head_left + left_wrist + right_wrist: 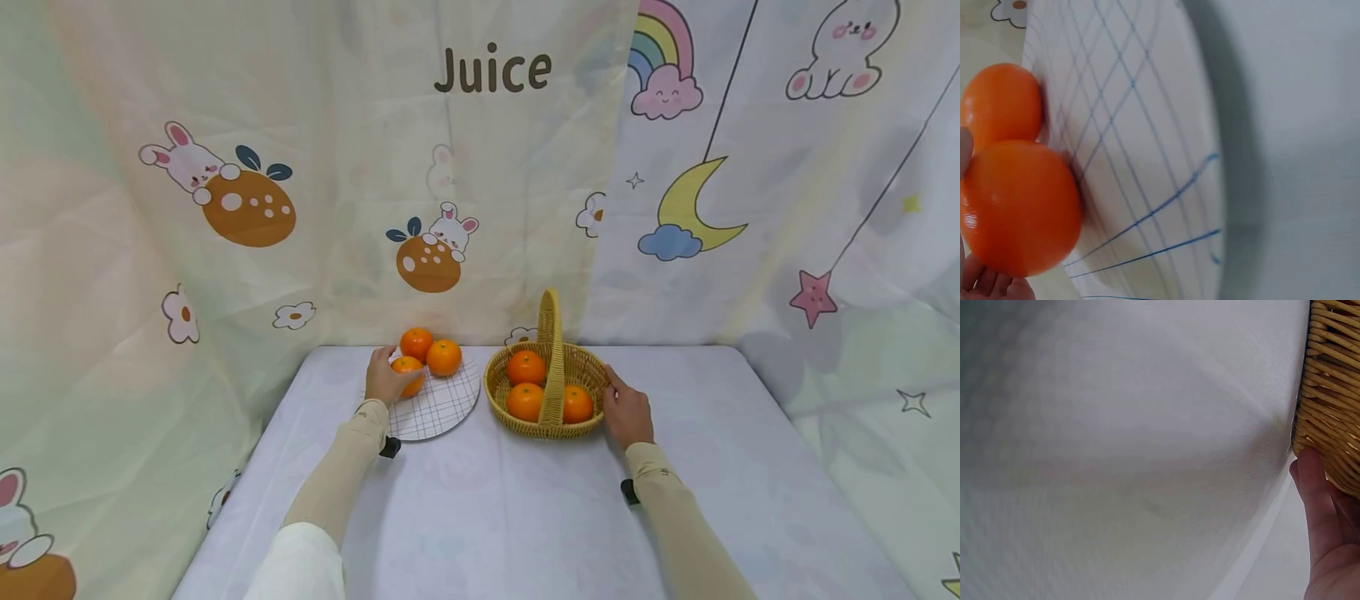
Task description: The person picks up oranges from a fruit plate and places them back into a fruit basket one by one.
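Observation:
In the head view my left hand (386, 380) holds a mandarin orange (408, 379) at the left side of a round white plate (442, 410) with a blue grid pattern. Thumb and fingers lie on opposite sides of the fruit, as the left wrist view shows with the orange (1022, 209) close to the plate (1154, 156). Two more mandarin oranges (444, 357) sit just behind it. My right hand (628, 412) grips the right rim of a wicker basket (498, 410), its fingers against the woven outer side (1329, 406). Three mandarin oranges (527, 367) lie inside.
An arched handle (552, 367) rises over the middle of the basket. Plate and basket stand side by side near the back edge of a white-covered table (510, 517). Printed curtains (510, 167) hang behind and at both sides.

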Available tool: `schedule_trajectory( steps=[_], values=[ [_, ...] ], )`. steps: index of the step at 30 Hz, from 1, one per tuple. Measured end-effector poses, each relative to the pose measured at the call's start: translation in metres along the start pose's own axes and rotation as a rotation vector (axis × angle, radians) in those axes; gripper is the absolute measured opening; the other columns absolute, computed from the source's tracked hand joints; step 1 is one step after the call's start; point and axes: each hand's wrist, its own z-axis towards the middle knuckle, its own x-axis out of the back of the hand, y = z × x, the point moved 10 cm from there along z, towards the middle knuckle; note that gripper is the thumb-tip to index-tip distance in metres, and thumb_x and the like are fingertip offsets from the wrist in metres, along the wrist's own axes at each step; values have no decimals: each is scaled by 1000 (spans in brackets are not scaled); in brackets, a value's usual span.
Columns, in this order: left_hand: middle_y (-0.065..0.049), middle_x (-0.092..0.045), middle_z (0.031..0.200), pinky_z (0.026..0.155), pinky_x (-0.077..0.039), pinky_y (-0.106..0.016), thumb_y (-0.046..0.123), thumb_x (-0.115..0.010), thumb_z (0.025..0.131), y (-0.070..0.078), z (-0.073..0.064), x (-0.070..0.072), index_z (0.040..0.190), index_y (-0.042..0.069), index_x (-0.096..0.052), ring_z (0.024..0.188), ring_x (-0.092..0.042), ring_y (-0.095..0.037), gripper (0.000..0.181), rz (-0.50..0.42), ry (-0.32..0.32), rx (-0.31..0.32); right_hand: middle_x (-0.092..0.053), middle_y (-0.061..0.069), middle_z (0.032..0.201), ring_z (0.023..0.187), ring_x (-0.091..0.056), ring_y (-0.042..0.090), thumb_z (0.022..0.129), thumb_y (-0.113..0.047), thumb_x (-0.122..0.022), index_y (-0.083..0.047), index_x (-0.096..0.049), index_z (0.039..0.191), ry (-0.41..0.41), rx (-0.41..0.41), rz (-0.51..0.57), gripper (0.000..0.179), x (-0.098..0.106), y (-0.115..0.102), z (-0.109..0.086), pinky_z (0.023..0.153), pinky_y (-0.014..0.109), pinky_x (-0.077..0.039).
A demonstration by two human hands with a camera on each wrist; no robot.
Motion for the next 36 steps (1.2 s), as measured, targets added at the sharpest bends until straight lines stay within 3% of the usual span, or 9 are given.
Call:
schedule_trajectory(
  steps=[5,12,17,25,30,36],
  values=[
    [-17,-40,122,96,-31,-44,34,-77,61,-8,-1,-1,123,0,-42,109,-40,-31,80,-9,5,-5,-36,2,47,42,-30,16,90,-18,-40,-22,-40,131,14,23,12,41,1,-4,2,41,28,-30],
    [-12,-37,126,97,-30,-43,41,-75,62,-24,-5,-9,128,6,-37,111,-38,-28,84,-56,-28,82,-39,2,47,43,-29,16,90,-18,-40,-22,-42,130,32,32,14,40,1,-4,2,44,28,-31],
    [-11,-31,130,97,-30,-44,49,-75,57,-41,-9,-13,132,10,-29,112,-37,-28,96,-58,-48,134,-37,2,46,43,-28,16,90,-19,-40,-23,-42,130,32,36,21,40,0,-4,2,42,28,-30],
    [-14,-22,134,98,-26,-48,47,-77,55,-42,-9,-13,135,10,-22,116,-32,-32,103,-57,-43,116,-38,2,46,43,-27,16,90,-21,-39,-21,-44,129,50,49,19,39,0,-2,3,42,28,-30],
    [-13,-27,132,98,-27,-47,45,-77,57,-42,-8,-18,134,10,-25,115,-34,-31,100,-45,-44,89,-39,2,46,43,-28,16,90,-22,-39,-22,-43,129,42,42,18,39,-1,-1,3,41,28,-29],
    [-8,-40,125,96,-31,-45,38,-77,61,-47,-8,-25,130,11,-32,109,-41,-27,86,-116,-69,128,-41,3,49,43,-30,16,91,-23,-38,-21,-43,129,34,27,15,39,-1,1,3,42,28,-31]
  ],
)
